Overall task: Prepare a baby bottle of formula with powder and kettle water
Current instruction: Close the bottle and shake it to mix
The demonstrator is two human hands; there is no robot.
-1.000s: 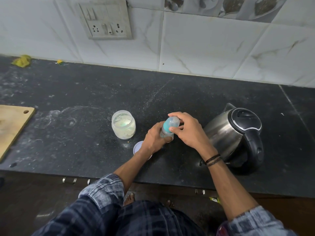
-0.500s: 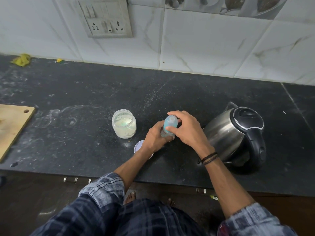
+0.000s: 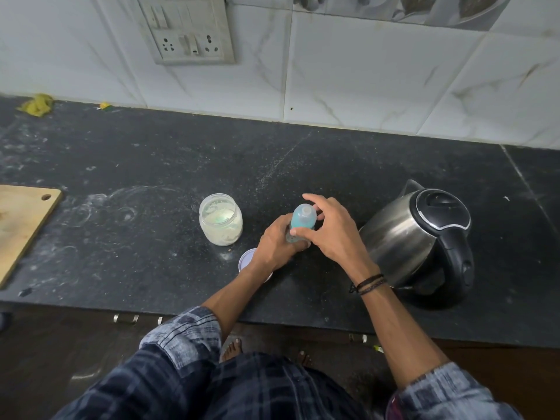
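Wooden cutting board [image 3: 21, 225] at 9 o'clock, cut off by the frame edge, flat on the black counter [image 3: 151, 165]. Yellow scrap [image 3: 36, 105] at 10 o'clock against the wall. Socket panel [image 3: 188, 34] on the tiles at 11 o'clock.

Open jar [image 3: 220, 219] upright, pale powder inside, near the bottle at its 9 o'clock, not touching it. White powder dusted on the counter around it. Round lid [image 3: 247, 259] flat on the counter at 7 o'clock of the bottle, partly hidden under the left wrist.

Left hand [image 3: 277, 242]: fingers wrapped round the lower body of the bottle [image 3: 303, 218], firm grip. Bottle sits mid-counter between jar and kettle, roughly upright, top tilted slightly toward the camera, teal upper part with a clear cap on top. Base is hidden by the hand, so can't tell if it's resting on the counter.

Right hand [image 3: 336, 234]: curled over the bottle's top, thumb across the teal part, index finger arched above the cap. Dark bracelets [image 3: 368, 283] on that wrist.

Steel kettle [image 3: 418, 237] at 3 o'clock of the bottle, just beside the right hand, black lid closed, handle toward 4 o'clock.
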